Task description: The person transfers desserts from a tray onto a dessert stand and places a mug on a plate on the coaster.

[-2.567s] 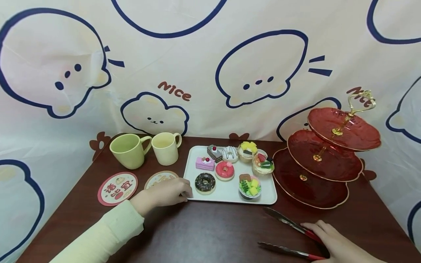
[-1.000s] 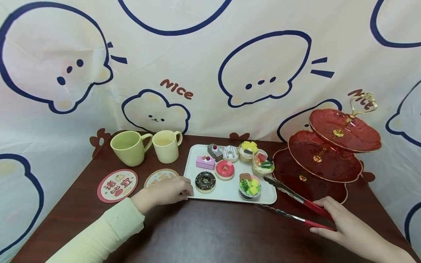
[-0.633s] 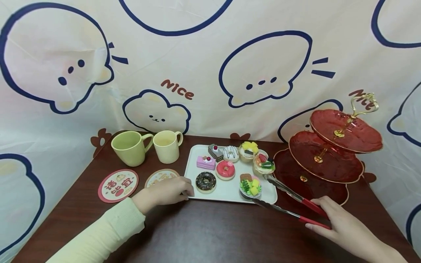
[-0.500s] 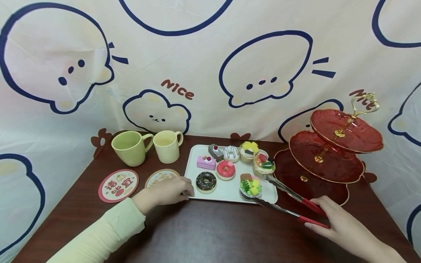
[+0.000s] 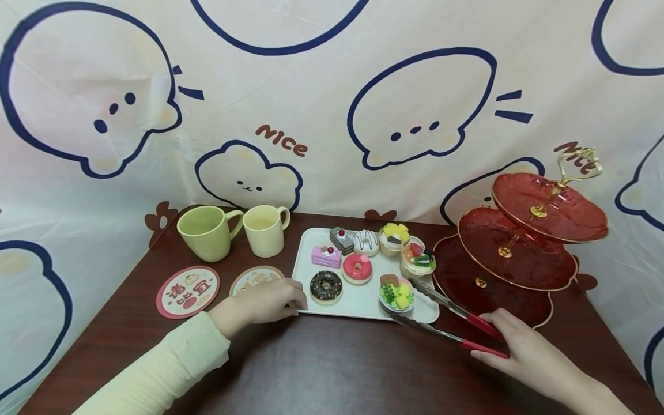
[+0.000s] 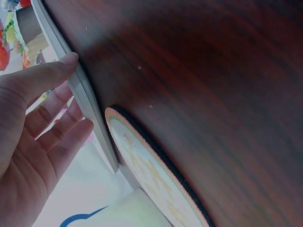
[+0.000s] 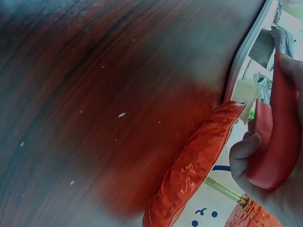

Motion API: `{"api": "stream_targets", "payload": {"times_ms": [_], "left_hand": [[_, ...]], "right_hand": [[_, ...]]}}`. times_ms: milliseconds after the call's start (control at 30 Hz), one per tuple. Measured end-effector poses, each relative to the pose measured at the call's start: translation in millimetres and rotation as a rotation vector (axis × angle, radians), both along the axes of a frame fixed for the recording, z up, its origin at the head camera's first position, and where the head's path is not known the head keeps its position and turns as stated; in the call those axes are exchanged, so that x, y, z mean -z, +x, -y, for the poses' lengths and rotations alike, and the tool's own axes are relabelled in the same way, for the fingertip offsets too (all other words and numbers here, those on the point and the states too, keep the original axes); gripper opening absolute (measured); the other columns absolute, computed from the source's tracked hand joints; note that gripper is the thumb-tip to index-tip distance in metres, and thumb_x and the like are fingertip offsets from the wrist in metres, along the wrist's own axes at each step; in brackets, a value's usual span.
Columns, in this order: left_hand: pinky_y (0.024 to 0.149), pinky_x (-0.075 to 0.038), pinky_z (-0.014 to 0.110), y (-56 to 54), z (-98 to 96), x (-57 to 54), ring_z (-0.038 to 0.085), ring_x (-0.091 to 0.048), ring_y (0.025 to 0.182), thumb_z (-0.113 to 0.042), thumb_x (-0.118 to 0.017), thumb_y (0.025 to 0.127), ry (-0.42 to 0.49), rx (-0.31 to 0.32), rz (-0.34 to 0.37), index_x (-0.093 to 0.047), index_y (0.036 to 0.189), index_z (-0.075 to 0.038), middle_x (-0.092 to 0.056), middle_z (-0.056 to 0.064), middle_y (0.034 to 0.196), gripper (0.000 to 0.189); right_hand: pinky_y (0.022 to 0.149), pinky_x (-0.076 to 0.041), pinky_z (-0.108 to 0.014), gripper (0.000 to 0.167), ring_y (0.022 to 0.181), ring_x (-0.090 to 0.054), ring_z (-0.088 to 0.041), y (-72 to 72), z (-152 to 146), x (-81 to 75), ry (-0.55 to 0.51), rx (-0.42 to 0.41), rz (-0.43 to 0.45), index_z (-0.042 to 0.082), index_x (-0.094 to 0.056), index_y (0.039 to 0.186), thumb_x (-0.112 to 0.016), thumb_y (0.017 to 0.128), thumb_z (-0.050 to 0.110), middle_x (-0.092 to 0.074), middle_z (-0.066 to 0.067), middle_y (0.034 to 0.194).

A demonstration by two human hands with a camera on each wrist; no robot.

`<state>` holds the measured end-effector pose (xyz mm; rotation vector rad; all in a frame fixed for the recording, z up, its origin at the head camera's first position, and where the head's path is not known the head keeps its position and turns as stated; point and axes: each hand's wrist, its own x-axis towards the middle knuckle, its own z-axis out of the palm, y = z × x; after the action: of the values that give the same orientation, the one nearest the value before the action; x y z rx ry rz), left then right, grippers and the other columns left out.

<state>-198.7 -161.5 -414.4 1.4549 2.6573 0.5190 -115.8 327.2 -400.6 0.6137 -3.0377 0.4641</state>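
Observation:
My left hand (image 5: 272, 298) holds the front left corner of a white tray (image 5: 358, 311); in the left wrist view its thumb and fingertips lie along the tray's rim (image 6: 87, 94). My right hand (image 5: 519, 351) grips red-handled metal tongs (image 5: 441, 333), their arms spread apart. One tip is beside the front of a toy cupcake (image 5: 396, 294) topped with green and yellow pieces, and the other reaches behind its right side. Also on the tray are a chocolate donut (image 5: 326, 287), a pink donut (image 5: 357, 268), a white striped donut (image 5: 366, 242), cake slices (image 5: 326, 257) and fruit tarts (image 5: 418, 260).
A red three-tier stand (image 5: 519, 248) with gold trim stands right of the tray, close to the right hand. On the left are a green mug (image 5: 204, 236), a cream mug (image 5: 263, 233), and two round coasters, one pink-edged (image 5: 188, 292) and one partly behind the left hand (image 5: 254, 278).
My right hand has lifted the tongs from the table and carried them forward and left over the tray, their tips now either side of the green-and-yellow cupcake. My left hand stays at the tray corner.

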Motion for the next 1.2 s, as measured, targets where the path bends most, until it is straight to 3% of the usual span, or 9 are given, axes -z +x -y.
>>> {"api": "stream_targets", "payload": {"times_ms": [833, 1067, 1200], "left_hand": [[0.073, -0.052, 0.023, -0.3, -2.3, 0.1, 0.007, -0.061, 0.08, 0.006, -0.078, 0.081, 0.0, -0.002, 0.016, -0.073, 0.086, -0.008, -0.062, -0.004, 0.082, 0.016], [0.074, -0.053, 0.024, -1.3, -2.0, -0.6, 0.008, -0.062, 0.081, 0.006, -0.078, 0.081, -0.001, -0.016, 0.028, -0.073, 0.087, -0.008, -0.062, -0.003, 0.082, 0.016], [0.074, -0.053, 0.024, -1.3, -1.6, -0.8, 0.009, -0.062, 0.081, 0.007, -0.077, 0.081, -0.003, -0.016, 0.038, -0.073, 0.087, -0.008, -0.062, -0.003, 0.082, 0.016]], "right_hand": [[0.073, -0.052, -0.032, 0.054, 0.089, -0.052, -0.009, -15.6, 22, 5.5, 0.028, -0.031, 0.001, 0.009, -0.064, 0.126, -0.077, 0.089, 0.047, -0.059, 0.006, 0.108], [0.078, -0.055, -0.04, 0.051, 0.092, -0.055, -0.013, -21.8, 30, 4.7, 0.062, -0.059, -0.059, 0.007, -0.064, 0.126, -0.078, 0.09, 0.04, -0.06, 0.001, 0.109], [0.075, -0.054, -0.038, 0.049, 0.089, -0.054, -0.013, -25.2, 35, 3.6, 0.051, -0.037, -0.02, 0.008, -0.064, 0.125, -0.078, 0.09, 0.039, -0.059, 0.001, 0.107]]}}
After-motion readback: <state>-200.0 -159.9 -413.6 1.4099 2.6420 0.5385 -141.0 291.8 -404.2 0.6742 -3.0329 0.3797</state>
